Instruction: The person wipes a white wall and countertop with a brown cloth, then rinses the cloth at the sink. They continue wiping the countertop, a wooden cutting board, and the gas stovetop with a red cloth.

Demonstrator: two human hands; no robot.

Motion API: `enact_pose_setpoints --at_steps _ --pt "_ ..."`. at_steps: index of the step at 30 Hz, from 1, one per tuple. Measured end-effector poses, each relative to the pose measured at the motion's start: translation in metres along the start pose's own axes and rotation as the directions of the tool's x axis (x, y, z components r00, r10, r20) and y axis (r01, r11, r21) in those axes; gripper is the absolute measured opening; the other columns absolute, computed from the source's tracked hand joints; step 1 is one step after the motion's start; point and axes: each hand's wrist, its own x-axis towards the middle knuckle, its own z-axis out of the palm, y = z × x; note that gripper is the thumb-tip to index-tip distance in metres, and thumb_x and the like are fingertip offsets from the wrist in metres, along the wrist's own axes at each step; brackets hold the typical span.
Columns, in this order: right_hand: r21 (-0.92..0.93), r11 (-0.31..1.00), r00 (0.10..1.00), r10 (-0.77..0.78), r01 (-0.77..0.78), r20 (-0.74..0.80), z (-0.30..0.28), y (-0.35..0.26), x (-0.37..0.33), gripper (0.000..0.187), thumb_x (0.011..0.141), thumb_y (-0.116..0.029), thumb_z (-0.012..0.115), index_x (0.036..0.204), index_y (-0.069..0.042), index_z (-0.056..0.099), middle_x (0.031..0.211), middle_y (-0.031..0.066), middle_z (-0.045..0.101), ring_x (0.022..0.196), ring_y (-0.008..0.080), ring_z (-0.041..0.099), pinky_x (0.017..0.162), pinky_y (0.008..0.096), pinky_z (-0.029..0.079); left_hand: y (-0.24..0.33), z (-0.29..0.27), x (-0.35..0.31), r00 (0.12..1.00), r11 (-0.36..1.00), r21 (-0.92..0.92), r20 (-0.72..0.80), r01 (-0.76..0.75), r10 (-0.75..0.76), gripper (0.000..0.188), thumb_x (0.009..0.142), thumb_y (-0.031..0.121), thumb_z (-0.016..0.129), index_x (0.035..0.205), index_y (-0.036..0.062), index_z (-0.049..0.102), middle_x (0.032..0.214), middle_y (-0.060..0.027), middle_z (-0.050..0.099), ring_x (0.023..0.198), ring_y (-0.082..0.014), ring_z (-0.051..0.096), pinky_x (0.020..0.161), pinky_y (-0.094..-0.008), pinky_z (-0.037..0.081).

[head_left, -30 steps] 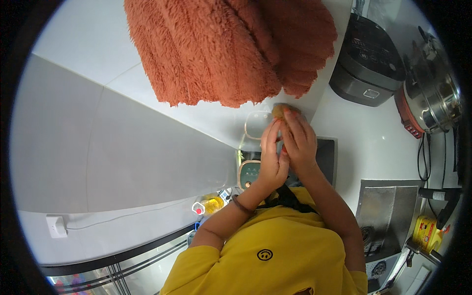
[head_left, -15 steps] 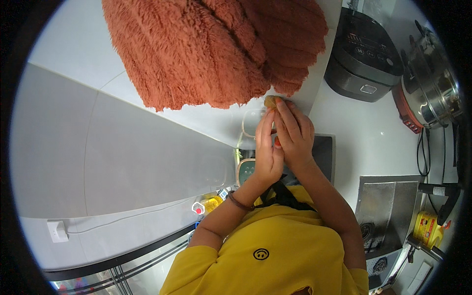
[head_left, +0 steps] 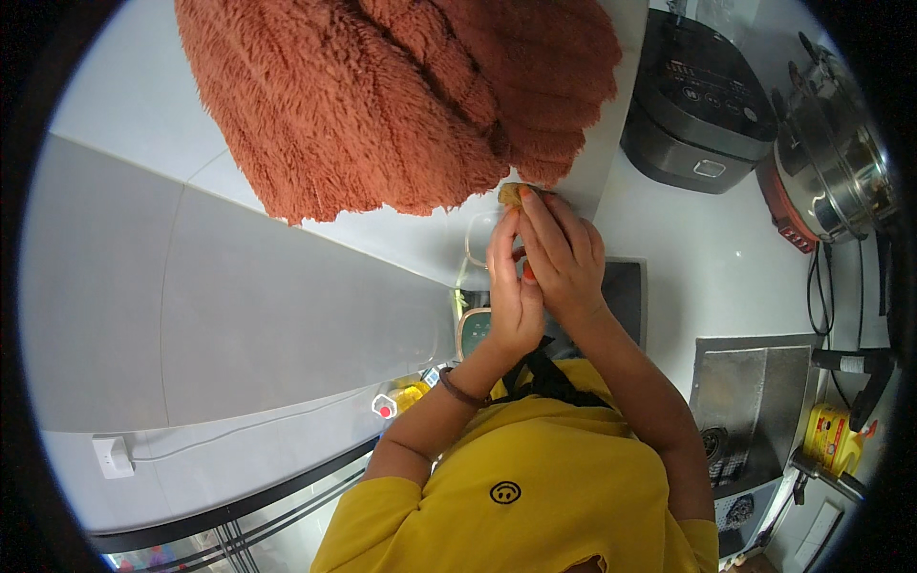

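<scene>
Two hands: my left hand point(head_left: 516, 296) and my right hand point(head_left: 565, 258) are brought close together in front of my chest, fingertips pointing away from me.
Brown lump: one point(head_left: 509, 196), at my fingertips; what it is made of, I cannot tell.
Right-hand grip: fingers bent over the lump, holding it.
Left-hand fingers: nearly straight, tips up against the lump's near side; how firmly they press, I cannot tell.
Orange-red nails: at least two show.
Dark wristband: one point(head_left: 461, 389), around my left wrist.
Yellow shirt: one point(head_left: 573, 458), with a single black smiley point(head_left: 506, 493) on it.
Shaggy rust-orange cloth: one point(head_left: 382, 115), its ragged edge just beyond the lump; whether they touch, I cannot tell.
Dark basin: one point(head_left: 626, 296), partly hidden behind my right hand and forearm.
Green appliance: one point(head_left: 474, 334), copper-rimmed, partly hidden by my left arm.
Oil bottle: one point(head_left: 406, 396), red-capped, left of my left forearm.
Right-hand counter: one black rice cooker point(head_left: 702, 105), and just beside it one steel pot point(head_left: 829, 158) on one red base point(head_left: 788, 208).
Yellow container: one point(head_left: 829, 439), far right.
</scene>
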Motion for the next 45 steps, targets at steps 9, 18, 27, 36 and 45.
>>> enact_pose_setpoints --at_steps 9,18,27,36,45 --pt "0.142 0.989 0.997 -0.047 0.039 0.057 0.021 0.002 -0.029 0.028 0.079 -0.011 0.058 0.105 -0.003 0.065 0.13 0.003 0.052 0.114 0.0219 0.05 0.087 0.0358 0.046 -0.004 -0.003 -0.019 0.999 0.985 0.17 0.006 0.03 -0.032 0.058 0.087 0.006 0.032 0.142 -0.007 0.017 0.146 -0.0247 0.021 0.134 -0.0373 0.024 0.112 -0.0411 0.017" --pt "0.372 0.924 0.984 -0.14 0.09 0.108 0.047 -0.019 -0.016 0.036 0.078 -0.011 0.061 0.113 -0.004 0.061 0.128 0.0029 0.052 0.116 0.02 0.05 0.092 0.0339 0.046 -0.023 -0.021 -0.032 0.98 0.965 0.228 -0.178 0.129 -0.089 0.059 0.095 0.017 0.031 0.147 -0.0009 0.01 0.149 -0.0174 0.02 0.134 -0.0266 0.029 0.109 -0.0368 0.025" --pt "0.327 0.89 0.872 -0.409 0.317 0.268 0.083 -0.042 -0.02 0.046 0.077 -0.015 0.059 0.122 -0.005 0.057 0.129 0.0004 0.053 0.121 0.0142 0.047 0.102 0.0266 0.036 -0.045 -0.044 -0.036 0.884 0.946 -0.008 -0.353 0.323 -0.305 0.065 0.085 0.0 0.029 0.148 0.002 0.01 0.147 -0.0166 0.025 0.129 -0.0253 0.037 0.104 -0.0328 0.033" --pt "0.345 0.888 0.819 -0.429 0.304 0.382 0.082 -0.016 -0.056 0.046 0.081 -0.015 0.054 0.125 -0.001 0.052 0.133 0.0041 0.05 0.125 0.0163 0.044 0.105 0.0294 0.033 -0.054 -0.029 -0.048 0.897 0.907 0.054 -0.183 0.418 -0.402 0.071 0.081 -0.005 0.034 0.147 0.0008 0.011 0.149 -0.0169 0.021 0.134 -0.0265 0.029 0.109 -0.0343 0.027" --pt "0.277 0.901 0.849 -0.414 0.333 0.328 0.064 -0.01 -0.041 0.042 0.081 -0.014 0.055 0.121 -0.003 0.057 0.13 0.0017 0.052 0.122 0.0169 0.047 0.105 0.0303 0.033 -0.043 -0.022 -0.045 0.924 0.939 -0.015 -0.172 0.344 -0.341 0.075 0.076 -0.007 0.034 0.147 0.0006 0.012 0.149 -0.0159 0.02 0.136 -0.0268 0.025 0.11 -0.0352 0.024"
